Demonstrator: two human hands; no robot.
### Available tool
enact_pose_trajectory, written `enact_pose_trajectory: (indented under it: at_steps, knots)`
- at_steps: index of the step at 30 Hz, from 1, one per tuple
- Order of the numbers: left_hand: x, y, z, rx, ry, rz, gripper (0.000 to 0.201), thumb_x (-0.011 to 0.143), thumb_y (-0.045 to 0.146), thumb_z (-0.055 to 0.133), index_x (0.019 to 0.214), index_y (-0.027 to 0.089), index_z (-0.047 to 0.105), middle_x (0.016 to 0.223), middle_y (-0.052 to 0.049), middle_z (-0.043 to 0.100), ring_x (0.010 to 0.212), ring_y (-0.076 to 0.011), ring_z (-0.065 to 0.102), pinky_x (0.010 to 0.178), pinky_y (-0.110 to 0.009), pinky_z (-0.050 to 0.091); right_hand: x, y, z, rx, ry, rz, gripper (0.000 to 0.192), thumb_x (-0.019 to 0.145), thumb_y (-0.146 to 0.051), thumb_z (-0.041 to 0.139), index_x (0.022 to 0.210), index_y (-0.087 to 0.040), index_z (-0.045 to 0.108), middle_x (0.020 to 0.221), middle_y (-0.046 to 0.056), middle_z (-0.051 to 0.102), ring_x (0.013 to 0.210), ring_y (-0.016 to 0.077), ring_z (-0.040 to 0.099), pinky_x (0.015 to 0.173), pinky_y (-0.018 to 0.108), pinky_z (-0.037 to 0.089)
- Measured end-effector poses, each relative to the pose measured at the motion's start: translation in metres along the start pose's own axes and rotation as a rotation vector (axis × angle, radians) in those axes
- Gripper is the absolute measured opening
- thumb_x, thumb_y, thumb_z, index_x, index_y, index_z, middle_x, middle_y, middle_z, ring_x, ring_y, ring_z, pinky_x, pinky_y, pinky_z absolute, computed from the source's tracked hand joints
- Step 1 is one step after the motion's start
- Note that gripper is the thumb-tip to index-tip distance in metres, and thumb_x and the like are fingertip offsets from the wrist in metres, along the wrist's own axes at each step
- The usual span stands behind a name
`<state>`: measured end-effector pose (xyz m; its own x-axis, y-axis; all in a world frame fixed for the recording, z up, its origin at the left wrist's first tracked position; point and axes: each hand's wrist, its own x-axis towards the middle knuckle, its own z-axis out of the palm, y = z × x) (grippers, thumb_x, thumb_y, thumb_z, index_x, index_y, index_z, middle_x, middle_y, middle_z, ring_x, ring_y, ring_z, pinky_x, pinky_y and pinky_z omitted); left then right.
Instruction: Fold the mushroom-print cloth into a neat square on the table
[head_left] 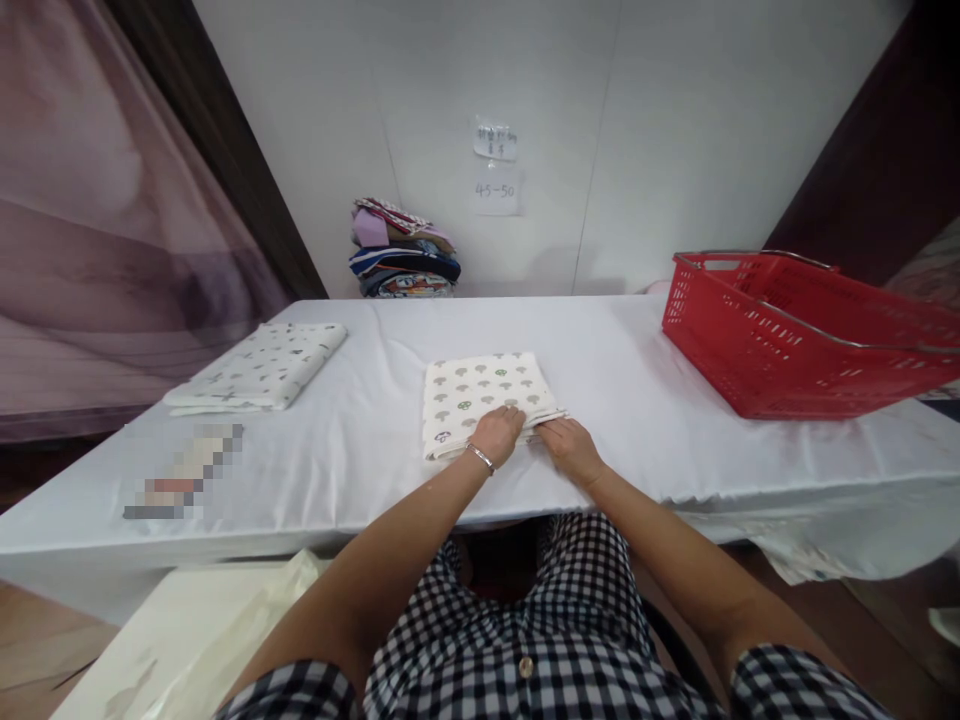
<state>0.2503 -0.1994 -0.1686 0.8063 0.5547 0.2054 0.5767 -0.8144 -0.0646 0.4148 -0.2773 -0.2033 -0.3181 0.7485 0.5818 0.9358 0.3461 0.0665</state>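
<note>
A folded white cloth (480, 390) with grey and green mushroom-like prints lies on the white-covered table (360, 470) in front of me. My left hand (498, 434), with a silver bracelet on its wrist, is closed on the near edge of the cloth, its fingers curled over the top. At the near right corner, my right hand (571, 448) grips the layered edge, which is slightly raised there. Its fingertips are partly hidden by the fabric.
Another folded printed cloth (262, 368) lies on the left of the table, with a pixelated object (187, 470) nearer me. A stack of folded fabrics (405, 255) stands at the back by the wall. A red plastic basket (780, 340) sits on the right.
</note>
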Motion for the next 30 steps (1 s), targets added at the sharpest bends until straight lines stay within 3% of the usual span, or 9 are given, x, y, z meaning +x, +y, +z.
enact_pose_trajectory:
  at_steps: [4, 8, 10, 14, 18, 24, 30]
  knots:
    - [-0.001, 0.0, 0.002, -0.001, -0.001, 0.032, 0.022, 0.085, 0.007, 0.04, 0.099, 0.013, 0.055, 0.097, -0.009, 0.06, 0.092, -0.0201, 0.054, 0.08, -0.032, 0.045, -0.005, -0.007, -0.009, 0.081, 0.061, 0.014, 0.025, 0.085, -0.009, 0.045, 0.097, -0.017, 0.065, 0.099, 0.008, 0.067, 0.09, 0.0186, 0.059, 0.071, 0.03, 0.043]
    - [-0.001, 0.002, 0.001, -0.03, 0.012, 0.036, 0.021, 0.088, 0.01, 0.038, 0.099, 0.012, 0.055, 0.096, -0.01, 0.06, 0.093, -0.0202, 0.055, 0.082, -0.034, 0.046, 0.006, -0.016, -0.019, 0.174, 0.129, 0.038, 0.033, 0.086, -0.011, 0.04, 0.109, -0.017, 0.062, 0.114, 0.008, 0.063, 0.111, 0.0197, 0.053, 0.089, 0.035, 0.044]
    - [-0.001, 0.002, 0.001, -0.057, 0.024, 0.034, 0.022, 0.089, 0.011, 0.037, 0.1, 0.012, 0.056, 0.095, -0.01, 0.061, 0.093, -0.0199, 0.056, 0.083, -0.034, 0.046, 0.013, -0.017, -0.019, 0.178, 0.078, 0.056, 0.035, 0.088, -0.015, 0.04, 0.119, -0.015, 0.057, 0.124, 0.01, 0.057, 0.121, 0.0218, 0.045, 0.097, 0.04, 0.04]
    - [-0.009, -0.007, 0.004, -0.08, 0.068, 0.045, 0.027, 0.086, 0.009, 0.04, 0.108, 0.013, 0.056, 0.108, -0.011, 0.061, 0.104, -0.0194, 0.056, 0.089, -0.034, 0.046, 0.011, -0.013, -0.008, 0.14, -0.154, 0.093, 0.042, 0.089, -0.017, 0.041, 0.13, -0.014, 0.048, 0.132, 0.011, 0.051, 0.125, 0.024, 0.043, 0.101, 0.045, 0.035]
    - [-0.038, -0.026, 0.008, -0.109, 0.137, -0.002, 0.036, 0.087, 0.011, 0.041, 0.12, 0.017, 0.053, 0.124, -0.01, 0.057, 0.118, -0.0201, 0.051, 0.099, -0.037, 0.041, 0.0, -0.009, -0.002, 0.132, -0.205, 0.098, 0.045, 0.089, -0.015, 0.04, 0.134, -0.017, 0.043, 0.138, 0.009, 0.044, 0.13, 0.0216, 0.036, 0.105, 0.044, 0.031]
    - [-0.096, -0.06, 0.003, -0.1, 0.2, -0.17, 0.039, 0.089, 0.013, 0.036, 0.123, 0.021, 0.054, 0.129, -0.008, 0.055, 0.124, -0.0203, 0.046, 0.104, -0.039, 0.037, -0.002, -0.009, -0.005, 0.142, -0.182, 0.076, 0.047, 0.088, -0.015, 0.04, 0.135, -0.017, 0.041, 0.138, 0.009, 0.045, 0.13, 0.0213, 0.035, 0.105, 0.044, 0.031]
    - [-0.122, -0.068, 0.005, -0.103, 0.227, -0.219, 0.039, 0.089, 0.016, 0.037, 0.124, 0.018, 0.053, 0.133, -0.01, 0.051, 0.127, -0.0204, 0.043, 0.101, -0.038, 0.041, 0.012, -0.023, -0.006, 0.096, -0.192, 0.113, 0.047, 0.088, -0.021, 0.042, 0.135, -0.017, 0.04, 0.138, 0.011, 0.044, 0.13, 0.0254, 0.035, 0.105, 0.049, 0.026]
